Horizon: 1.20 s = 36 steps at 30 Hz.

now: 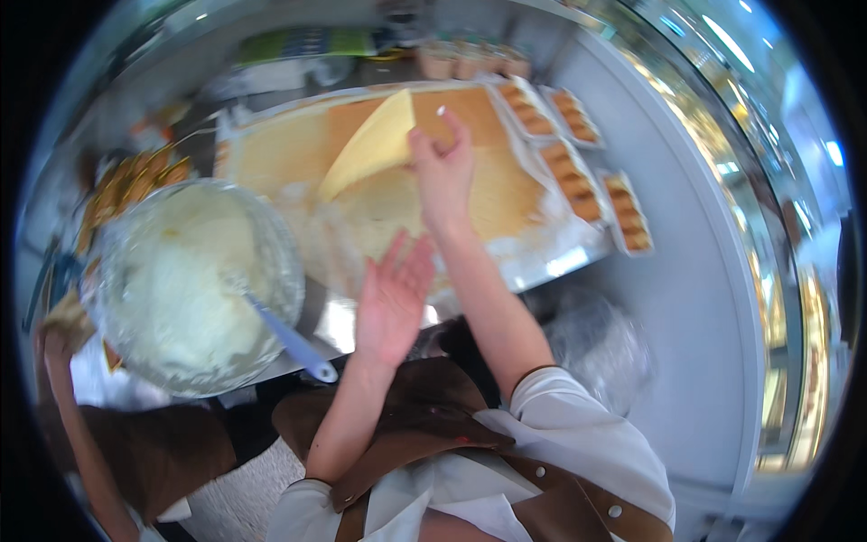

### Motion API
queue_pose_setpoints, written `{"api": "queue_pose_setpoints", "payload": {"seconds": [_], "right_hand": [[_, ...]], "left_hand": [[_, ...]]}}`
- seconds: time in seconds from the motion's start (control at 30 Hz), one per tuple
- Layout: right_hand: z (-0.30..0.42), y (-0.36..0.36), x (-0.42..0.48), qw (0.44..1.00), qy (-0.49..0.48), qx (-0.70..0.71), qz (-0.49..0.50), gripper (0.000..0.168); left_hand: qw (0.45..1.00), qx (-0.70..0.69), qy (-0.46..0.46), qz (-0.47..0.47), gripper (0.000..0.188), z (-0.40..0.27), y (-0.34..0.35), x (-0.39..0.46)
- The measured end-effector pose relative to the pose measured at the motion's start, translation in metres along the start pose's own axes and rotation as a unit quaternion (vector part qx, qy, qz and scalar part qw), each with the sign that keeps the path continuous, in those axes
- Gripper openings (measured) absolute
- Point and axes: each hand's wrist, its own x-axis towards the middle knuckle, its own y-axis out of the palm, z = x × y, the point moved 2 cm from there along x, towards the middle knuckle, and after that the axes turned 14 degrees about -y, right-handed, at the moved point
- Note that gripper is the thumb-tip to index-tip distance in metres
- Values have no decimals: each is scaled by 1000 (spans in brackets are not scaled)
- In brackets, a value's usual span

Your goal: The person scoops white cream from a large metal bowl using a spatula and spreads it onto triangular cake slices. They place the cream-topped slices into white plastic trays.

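Note:
My right hand (447,169) pinches the edge of a thin yellow sheet of sponge cake (379,142), which is lifted and bent above the larger cake layer. Under it lies a flat sponge cake sheet (501,190) on white parchment paper (572,227), browned in places and pale at the left. Palm up and fingers spread, my left hand (396,298) hovers over the front edge of the sheet, holding nothing. At my left stands a large bowl of whipped cream (189,284) wrapped in clear plastic film. A spatula with a blue-violet handle (288,339) leans in the cream.
Several white trays of browned pastries (576,179) line the right side. Several small cups (471,59) stand at the back. Gold-wrapped items (139,179) sit behind the bowl. Another person's hand (57,342) is at far left. Clear plastic (599,349) hangs below the table's right front.

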Motion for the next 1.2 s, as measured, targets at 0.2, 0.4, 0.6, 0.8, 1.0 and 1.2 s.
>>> {"api": "queue_pose_setpoints", "payload": {"seconds": [0.2,0.4,0.6,0.8,1.0,1.2], "right_hand": [[60,-83,-86,992,84,27,-84,59],[51,-121,-128,992,-1,58,-109,63],[77,-134,-134,994,35,-99,-26,61],[95,-141,-141,888,-189,-404,116,61],[89,-132,-140,853,-216,-437,187,59],[94,-131,-136,838,-202,-448,238,46]], "left_hand": [[988,-127,-55,64,56,44,14,43],[988,-60,-76,122,51,62,-3,38],[996,-83,-43,1,49,61,17,28],[990,-34,-80,109,52,55,-2,24],[990,-49,-94,97,61,54,12,6],[989,-68,-88,96,68,50,25,-2]]}}
